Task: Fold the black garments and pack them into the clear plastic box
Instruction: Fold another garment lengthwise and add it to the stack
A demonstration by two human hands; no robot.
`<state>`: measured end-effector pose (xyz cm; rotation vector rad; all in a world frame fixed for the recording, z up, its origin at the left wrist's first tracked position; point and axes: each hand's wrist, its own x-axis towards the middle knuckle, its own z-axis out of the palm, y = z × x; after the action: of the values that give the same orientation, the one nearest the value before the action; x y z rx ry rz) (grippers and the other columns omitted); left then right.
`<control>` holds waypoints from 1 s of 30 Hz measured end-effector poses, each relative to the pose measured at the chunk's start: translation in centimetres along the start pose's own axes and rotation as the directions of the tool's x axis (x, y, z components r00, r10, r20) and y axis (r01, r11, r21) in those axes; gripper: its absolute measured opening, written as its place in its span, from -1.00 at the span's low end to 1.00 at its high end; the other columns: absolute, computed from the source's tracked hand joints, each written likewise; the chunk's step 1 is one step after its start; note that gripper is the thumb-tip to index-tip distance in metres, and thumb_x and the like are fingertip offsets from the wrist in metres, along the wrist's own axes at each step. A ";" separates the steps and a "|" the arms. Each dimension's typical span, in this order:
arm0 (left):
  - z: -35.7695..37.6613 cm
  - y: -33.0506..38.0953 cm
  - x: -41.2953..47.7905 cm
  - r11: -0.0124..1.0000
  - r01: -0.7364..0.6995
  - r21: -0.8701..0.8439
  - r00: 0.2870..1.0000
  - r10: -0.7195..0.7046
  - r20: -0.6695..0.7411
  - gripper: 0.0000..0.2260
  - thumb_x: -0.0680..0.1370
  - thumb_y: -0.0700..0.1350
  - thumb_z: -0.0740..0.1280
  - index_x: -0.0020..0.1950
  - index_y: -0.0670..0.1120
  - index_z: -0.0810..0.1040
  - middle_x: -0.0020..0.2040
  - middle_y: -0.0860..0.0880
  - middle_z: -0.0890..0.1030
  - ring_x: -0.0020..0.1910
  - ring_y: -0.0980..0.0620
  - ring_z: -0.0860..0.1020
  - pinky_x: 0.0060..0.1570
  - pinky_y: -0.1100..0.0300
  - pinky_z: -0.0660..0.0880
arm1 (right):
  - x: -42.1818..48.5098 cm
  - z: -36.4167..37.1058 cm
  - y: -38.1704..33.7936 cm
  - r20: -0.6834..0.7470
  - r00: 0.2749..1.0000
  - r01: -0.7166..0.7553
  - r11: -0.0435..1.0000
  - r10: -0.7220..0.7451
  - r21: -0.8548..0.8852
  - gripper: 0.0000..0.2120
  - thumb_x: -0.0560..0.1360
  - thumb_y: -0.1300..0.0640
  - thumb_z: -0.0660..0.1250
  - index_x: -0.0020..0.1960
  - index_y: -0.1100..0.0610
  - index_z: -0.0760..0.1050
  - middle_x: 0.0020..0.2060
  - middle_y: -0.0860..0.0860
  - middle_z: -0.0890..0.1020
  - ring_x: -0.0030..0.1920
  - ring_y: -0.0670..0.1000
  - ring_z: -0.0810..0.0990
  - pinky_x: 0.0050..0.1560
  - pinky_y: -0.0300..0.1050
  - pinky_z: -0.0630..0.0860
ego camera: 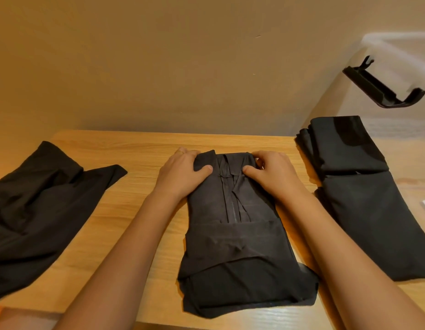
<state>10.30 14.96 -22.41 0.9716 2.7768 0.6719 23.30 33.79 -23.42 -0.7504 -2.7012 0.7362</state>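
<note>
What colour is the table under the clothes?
The wooden table is light yellowish-brown with wood grain, best seen in the head view.

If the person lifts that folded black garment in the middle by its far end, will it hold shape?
Probably not: the middle garment looks like thin, creased cloth with loose layers at its near end, so it would likely sag and unfold. The left hand and right hand grip only its far edge. On the smooth table it may slide easily.

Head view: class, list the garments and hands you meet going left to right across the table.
Loose black garment → left hand → right hand → folded black garments. The half-folded garment lies under both hands, so it is left out.
</note>
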 end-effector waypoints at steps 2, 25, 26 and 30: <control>-0.2 0.1 0.3 1.000 0.003 -0.029 1.000 -0.003 0.007 -0.57 0.54 0.18 0.34 0.35 0.04 0.52 0.16 -0.04 0.49 0.18 -0.07 0.50 0.02 0.06 0.42 | 0.0 0.1 -0.2 -0.003 1.000 -0.005 1.000 0.005 0.012 -0.64 0.52 -0.13 0.36 0.23 0.03 0.62 -0.02 0.00 0.68 0.10 0.12 0.57 0.08 0.13 0.56; -1.8 1.1 -1.6 0.576 0.039 -0.817 0.999 0.004 0.050 -0.45 0.55 -0.22 0.46 0.49 0.08 0.41 0.12 -0.03 0.63 0.09 0.17 0.64 -0.01 0.22 0.63 | -2.3 -1.5 -2.4 0.094 0.996 -0.076 0.565 -0.003 0.822 -0.44 0.59 0.24 0.37 0.49 -0.09 0.27 -0.02 0.08 0.74 -0.02 0.08 0.74 0.02 0.06 0.69; -1.9 1.3 -1.8 0.572 0.027 -0.820 0.999 0.015 0.044 -0.45 0.56 -0.25 0.44 0.50 0.06 0.39 0.09 0.01 0.63 0.03 0.22 0.65 -0.05 0.26 0.61 | -2.4 -1.6 -2.4 0.086 0.996 -0.070 0.550 -0.003 0.832 -0.44 0.59 0.23 0.38 0.49 -0.09 0.28 -0.02 0.08 0.74 -0.01 0.08 0.74 0.01 0.04 0.69; -2.3 1.5 -2.1 0.535 0.016 -0.845 0.999 0.020 0.031 -0.44 0.57 -0.31 0.40 0.52 0.03 0.37 -0.04 0.17 0.59 -0.16 0.41 0.62 -0.14 0.32 0.59 | -2.5 -1.7 -2.3 0.062 0.998 -0.063 0.491 0.017 0.869 -0.45 0.58 0.26 0.38 0.48 -0.06 0.32 -0.03 0.14 0.74 0.00 0.13 0.73 0.01 0.02 0.68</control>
<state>12.14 13.85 -19.73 0.7082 1.9183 1.7415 25.02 31.43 -20.97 -0.4915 -1.8606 1.9274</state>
